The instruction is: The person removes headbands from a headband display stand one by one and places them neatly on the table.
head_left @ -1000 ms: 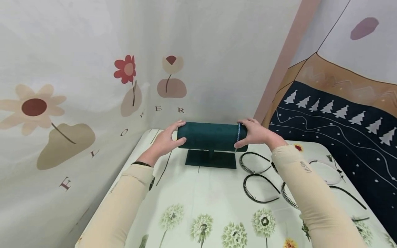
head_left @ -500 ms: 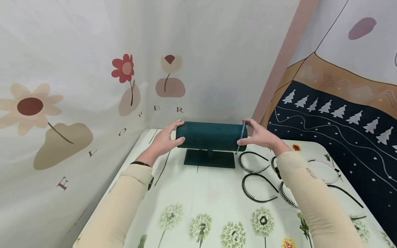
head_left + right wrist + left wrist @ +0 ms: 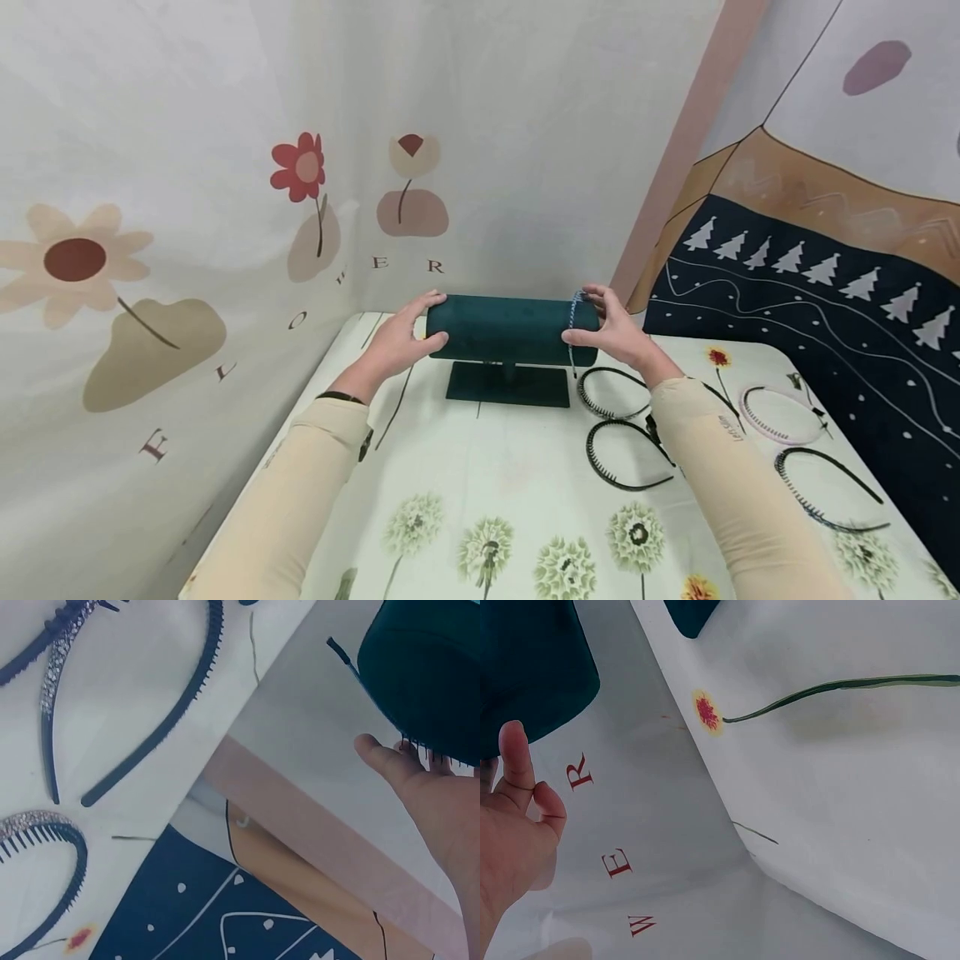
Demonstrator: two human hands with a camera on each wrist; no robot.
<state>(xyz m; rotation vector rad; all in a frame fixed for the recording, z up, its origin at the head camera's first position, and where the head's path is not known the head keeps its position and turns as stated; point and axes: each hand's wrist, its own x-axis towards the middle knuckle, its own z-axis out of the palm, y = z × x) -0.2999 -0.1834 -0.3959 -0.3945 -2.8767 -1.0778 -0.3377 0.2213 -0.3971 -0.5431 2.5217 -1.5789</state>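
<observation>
A dark green padded roll on a flat base forms a headband display stand point(image 3: 502, 329), standing at the table's far side in the head view. My left hand point(image 3: 397, 342) holds the roll's left end, thumb in front and fingers over the top. Around the right part of the roll sits a blue-and-white headband point(image 3: 572, 315), one tip hanging below it. My right hand point(image 3: 617, 335) grips this headband, thumb at the front, fingers at the top and back. Its comb teeth and free tip show in the right wrist view, beside the thumb point(image 3: 379, 759).
Several headbands lie on the floral tablecloth point(image 3: 450, 467) to the right: black toothed ones point(image 3: 626, 454), a pink one point(image 3: 780, 417) and a dark one point(image 3: 832, 492) near the right edge. A printed curtain point(image 3: 495, 167) hangs close behind the stand.
The blue-and-white headband shifted right towards the roll's end, then back left with my right hand. My right forearm moved left, uncovering headbands at the right. The left hand stayed on the roll.
</observation>
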